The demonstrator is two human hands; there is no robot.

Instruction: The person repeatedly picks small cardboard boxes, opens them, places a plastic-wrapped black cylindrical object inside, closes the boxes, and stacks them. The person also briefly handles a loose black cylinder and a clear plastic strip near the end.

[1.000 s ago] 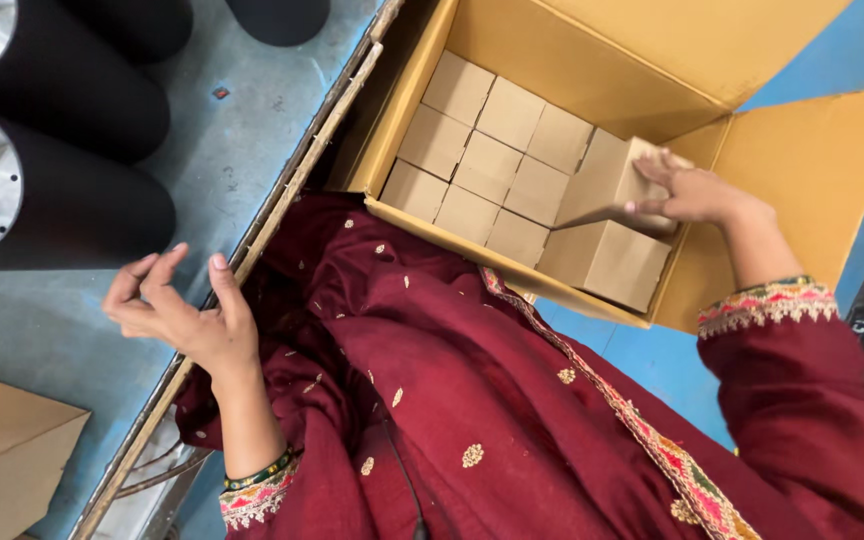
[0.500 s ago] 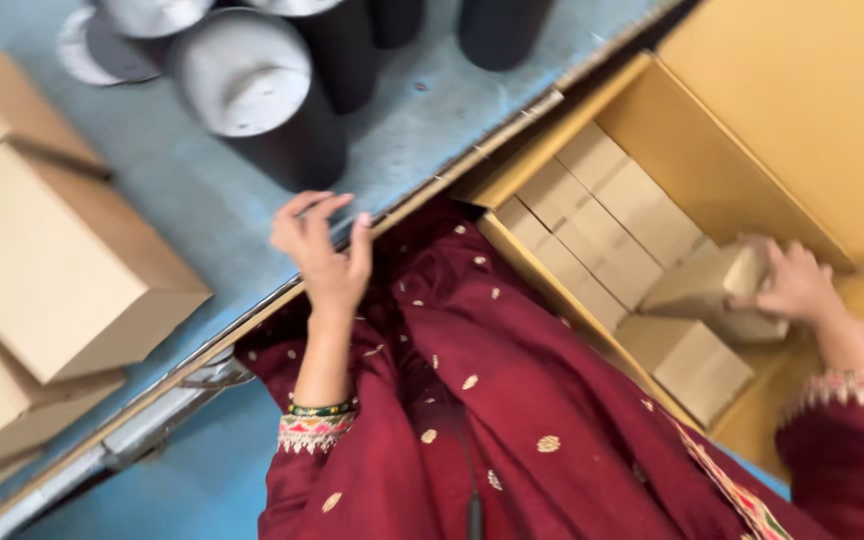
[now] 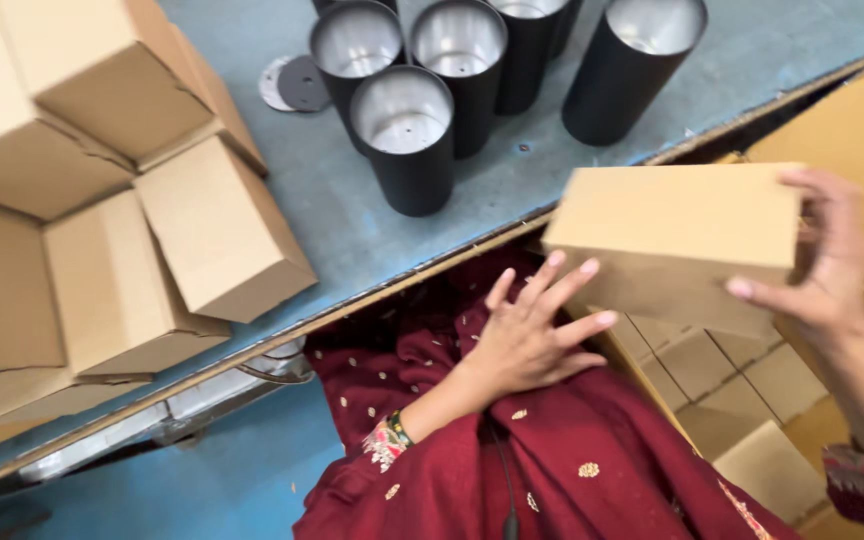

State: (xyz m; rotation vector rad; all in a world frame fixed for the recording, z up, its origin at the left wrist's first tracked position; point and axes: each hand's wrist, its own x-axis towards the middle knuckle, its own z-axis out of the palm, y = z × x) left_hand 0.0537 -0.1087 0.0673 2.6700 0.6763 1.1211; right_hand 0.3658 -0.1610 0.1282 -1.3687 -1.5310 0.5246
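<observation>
Right hand: the right hand [image 3: 832, 270] holds a small closed cardboard box [image 3: 677, 235] by its right end, fingers [image 3: 757, 292] wrapped over the edge and thumb side on top, grasping it firmly.
Left hand: the left hand [image 3: 532, 335] is spread flat and released, its fingertips touching the box's lower left corner from beneath; it holds nothing.
Box position: the small box is in the air, tilted a little, above the near edge of the desk [image 3: 352, 215] and over the left wall of the large open carton [image 3: 832, 130].
Large carton: it sits to the right, below desk level, with rows of like small boxes [image 3: 742, 370] packed on its floor.
On the desk: black cylinders [image 3: 407, 135] with bright metal insides stand upright in a cluster at the far middle; two flat round discs [image 3: 292, 85] lie just left of them.
Left side: a heap of open, empty cardboard boxes [image 3: 112, 220] lies on the desk's left part.
Step in hand: as I judge it, the box is being carried between the carton and the desk, supported by both hands.
Next move calls for: a steady two-handed hold, the left hand closing under the box so it stays level and clears the cylinders.
</observation>
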